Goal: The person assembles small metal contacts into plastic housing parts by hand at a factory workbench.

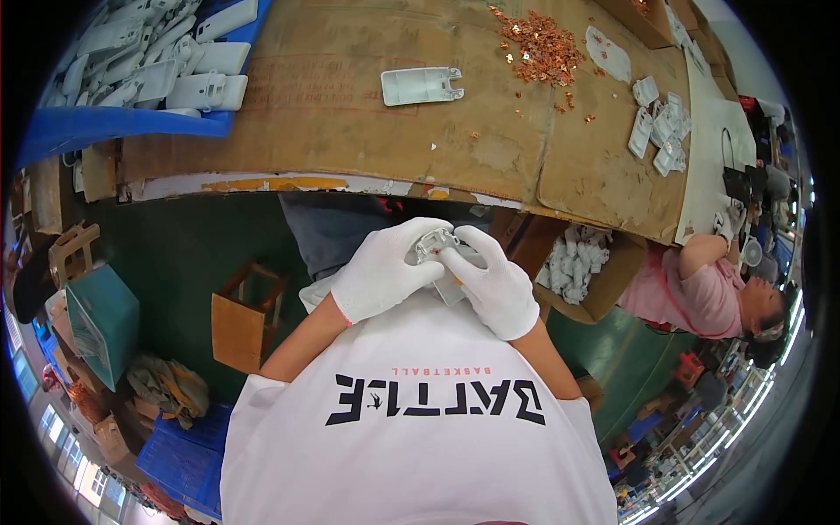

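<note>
White plastic casing (434,242), snug between pinched fingers (458,266) of left hand (383,271) and right hand (499,287)

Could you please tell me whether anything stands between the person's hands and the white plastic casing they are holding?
Only white fabric gloves: the left hand and right hand wear them while gripping the white plastic casing. No other obstacle is visible.

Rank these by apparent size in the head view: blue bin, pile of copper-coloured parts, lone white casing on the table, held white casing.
1. Blue bin
2. Pile of copper-coloured parts
3. Lone white casing

Unranked: held white casing; it is partly covered, so its full size is unsure.
</note>
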{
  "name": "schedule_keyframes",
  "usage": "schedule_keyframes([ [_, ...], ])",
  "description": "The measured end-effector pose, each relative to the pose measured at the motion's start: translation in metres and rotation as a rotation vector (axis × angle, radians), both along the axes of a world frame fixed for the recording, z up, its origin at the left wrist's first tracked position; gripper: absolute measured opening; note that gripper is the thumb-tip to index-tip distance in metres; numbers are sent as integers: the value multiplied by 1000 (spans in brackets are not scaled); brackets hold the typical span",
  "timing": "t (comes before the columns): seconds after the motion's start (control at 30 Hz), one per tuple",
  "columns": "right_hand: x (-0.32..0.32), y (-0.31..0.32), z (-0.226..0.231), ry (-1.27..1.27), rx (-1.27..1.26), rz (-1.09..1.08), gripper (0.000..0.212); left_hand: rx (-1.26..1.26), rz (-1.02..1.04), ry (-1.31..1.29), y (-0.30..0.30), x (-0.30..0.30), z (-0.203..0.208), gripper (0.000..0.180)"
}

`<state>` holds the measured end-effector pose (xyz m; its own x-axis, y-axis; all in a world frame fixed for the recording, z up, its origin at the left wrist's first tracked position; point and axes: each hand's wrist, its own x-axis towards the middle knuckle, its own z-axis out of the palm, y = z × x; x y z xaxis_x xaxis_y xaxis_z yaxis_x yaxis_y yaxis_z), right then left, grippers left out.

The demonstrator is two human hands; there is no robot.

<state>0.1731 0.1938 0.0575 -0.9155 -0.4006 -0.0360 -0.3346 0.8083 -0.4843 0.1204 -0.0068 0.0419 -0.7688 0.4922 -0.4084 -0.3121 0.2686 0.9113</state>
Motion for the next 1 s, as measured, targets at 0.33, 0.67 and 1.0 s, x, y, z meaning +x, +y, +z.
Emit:
schedule_keyframes([
  [0.33, -5, -13, 8, -193, -193, -205, 22, -24, -52, -37, -1, 0, 1, 44],
  [0.67, -3, -7, 6, -356, -163, -131, 14, -15, -89, -45, 2, 1, 1, 37],
  [1.0, 0, -3, -12, -244, -182, -15, 12, -75, -74, -31, 5, 5, 1, 40],
])
